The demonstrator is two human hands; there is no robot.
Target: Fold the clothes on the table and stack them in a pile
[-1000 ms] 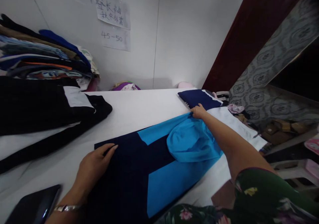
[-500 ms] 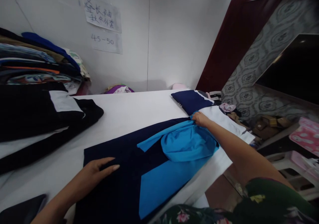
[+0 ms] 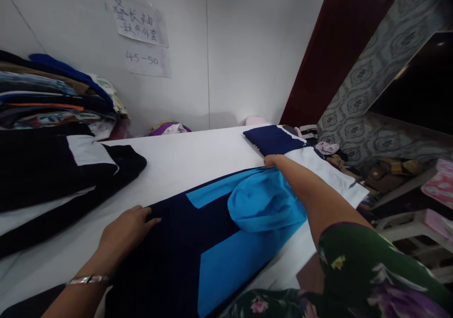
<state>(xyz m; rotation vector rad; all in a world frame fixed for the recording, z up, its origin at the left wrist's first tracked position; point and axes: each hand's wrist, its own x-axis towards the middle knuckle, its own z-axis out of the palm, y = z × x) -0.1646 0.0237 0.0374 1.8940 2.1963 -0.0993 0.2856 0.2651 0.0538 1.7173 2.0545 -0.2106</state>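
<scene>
**Navy-and-bright-blue garment laid out on a white table, two hands at its far edge**

Garment: navy at the lower left, running out of frame at the bottom. Two bright-blue panels, one along the far edge, one along the near side. Rounded blue hood heaped loosely at the right end, softly creased; the rest mostly flat.

Surface: white-covered table against a pale wall with two handwritten sheets, the lower reading "45-50". Left: black garment with a pale patch; behind it, a stack of folded clothes. Far right of table: folded navy piece, just beyond the right hand.

Room, right side: dark red upright, patterned wallpaper, dark screen, cardboard boxes.

Hands: right curled shut, pinching the garment's far edge beside the hood. Left hand, silver bracelet at the wrist, at the far left corner; thumb and fingertips slightly parted, touching navy cloth. Whether it grips, cannot tell.
</scene>
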